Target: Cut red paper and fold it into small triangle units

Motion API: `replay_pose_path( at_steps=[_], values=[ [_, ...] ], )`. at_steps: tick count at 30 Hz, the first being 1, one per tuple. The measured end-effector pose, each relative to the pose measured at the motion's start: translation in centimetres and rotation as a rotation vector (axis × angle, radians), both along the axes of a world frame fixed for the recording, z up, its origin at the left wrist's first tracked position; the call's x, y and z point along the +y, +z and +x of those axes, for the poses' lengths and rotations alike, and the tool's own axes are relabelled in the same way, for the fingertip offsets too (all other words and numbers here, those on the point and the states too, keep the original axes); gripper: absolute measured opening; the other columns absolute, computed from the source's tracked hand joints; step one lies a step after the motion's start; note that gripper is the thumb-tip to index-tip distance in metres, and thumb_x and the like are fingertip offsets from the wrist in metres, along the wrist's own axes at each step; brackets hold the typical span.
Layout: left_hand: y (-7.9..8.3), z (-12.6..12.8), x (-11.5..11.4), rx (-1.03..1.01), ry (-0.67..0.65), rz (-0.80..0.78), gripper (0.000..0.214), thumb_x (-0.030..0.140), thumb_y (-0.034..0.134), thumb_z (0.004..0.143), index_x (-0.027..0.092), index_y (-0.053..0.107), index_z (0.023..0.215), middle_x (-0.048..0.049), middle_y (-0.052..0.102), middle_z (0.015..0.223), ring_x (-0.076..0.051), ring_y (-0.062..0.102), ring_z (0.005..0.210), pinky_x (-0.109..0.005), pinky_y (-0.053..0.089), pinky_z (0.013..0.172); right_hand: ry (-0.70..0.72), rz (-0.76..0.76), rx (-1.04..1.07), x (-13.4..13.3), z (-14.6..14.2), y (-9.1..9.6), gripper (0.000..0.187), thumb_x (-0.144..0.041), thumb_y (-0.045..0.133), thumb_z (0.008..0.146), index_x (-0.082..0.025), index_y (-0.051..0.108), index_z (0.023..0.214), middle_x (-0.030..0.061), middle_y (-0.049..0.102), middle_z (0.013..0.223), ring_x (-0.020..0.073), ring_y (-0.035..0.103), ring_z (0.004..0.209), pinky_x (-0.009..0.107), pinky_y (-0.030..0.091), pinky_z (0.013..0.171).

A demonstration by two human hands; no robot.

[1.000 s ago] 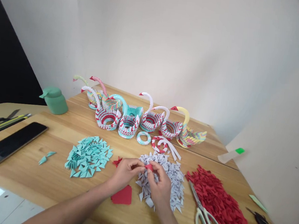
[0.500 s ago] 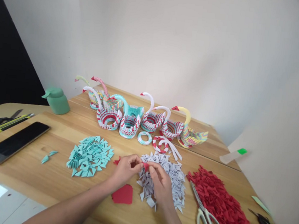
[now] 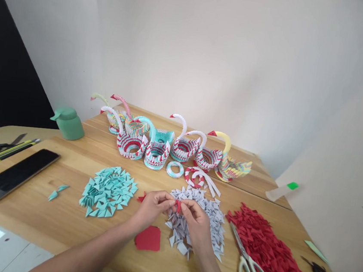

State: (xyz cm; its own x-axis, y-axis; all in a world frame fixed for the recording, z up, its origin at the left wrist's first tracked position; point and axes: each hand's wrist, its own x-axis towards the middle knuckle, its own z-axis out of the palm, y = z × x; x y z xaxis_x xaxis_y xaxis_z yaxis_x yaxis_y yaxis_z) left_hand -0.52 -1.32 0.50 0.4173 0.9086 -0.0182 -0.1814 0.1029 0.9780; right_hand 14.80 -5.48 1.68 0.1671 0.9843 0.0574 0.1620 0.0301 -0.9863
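Observation:
Between my fingertips is a small red folded paper piece. My left hand pinches it from the left, and my right hand pinches it from the right. Both hands are just above the near left side of a pile of pale grey-white paper triangles. A stack of red paper slips lies on the table below my left wrist. Partly hidden behind my left hand is another bit of red folded paper.
Turquoise triangles lie left, red triangles right with scissors beside them. Several paper swans stand at the back, near paper rings. A phone and a green container are at the left.
The red paper piece has turned between my fingertips and now looks narrower and more upright. Both hands stay in nearly the same place. The view has shifted very slightly.

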Motion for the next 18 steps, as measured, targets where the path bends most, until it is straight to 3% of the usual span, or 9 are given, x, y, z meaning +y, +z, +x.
replay_pose_path(
  at_steps=[9,14,18],
  values=[
    [-0.51,0.17,0.19,-0.086,-0.015,-0.125,0.036,0.043,0.074,0.063,0.012,0.06,0.074,0.0009,0.061,0.057,-0.009,0.052,0.048,-0.022,0.041,0.051,0.07,-0.026,0.094,-0.18,-0.41,-0.07,0.027,-0.043,0.066,0.076,-0.016,0.067,0.08,0.003,0.064,0.069,0.0165,0.056,0.066,0.027,0.046,0.064],
    [-0.64,0.18,0.23,-0.091,-0.018,-0.132,0.044,0.044,0.076,0.061,0.012,0.061,0.087,0.0012,0.062,0.059,-0.009,0.051,0.047,-0.023,0.041,0.051,0.058,-0.04,0.126,-0.39,-0.6,0.48,0.027,-0.043,0.067,0.075,-0.017,0.068,0.081,0.0024,0.063,0.067,0.0158,0.056,0.064,0.026,0.046,0.063],
    [-0.58,0.1,0.16,-0.081,-0.039,-0.113,0.036,0.043,0.075,0.063,0.012,0.062,0.076,0.0004,0.061,0.06,-0.01,0.052,0.051,-0.023,0.041,0.053,0.034,-0.047,0.128,-0.38,-0.6,0.39,0.029,-0.045,0.069,0.073,-0.017,0.068,0.079,0.0017,0.062,0.065,0.016,0.055,0.062,0.026,0.045,0.061]
  ],
)
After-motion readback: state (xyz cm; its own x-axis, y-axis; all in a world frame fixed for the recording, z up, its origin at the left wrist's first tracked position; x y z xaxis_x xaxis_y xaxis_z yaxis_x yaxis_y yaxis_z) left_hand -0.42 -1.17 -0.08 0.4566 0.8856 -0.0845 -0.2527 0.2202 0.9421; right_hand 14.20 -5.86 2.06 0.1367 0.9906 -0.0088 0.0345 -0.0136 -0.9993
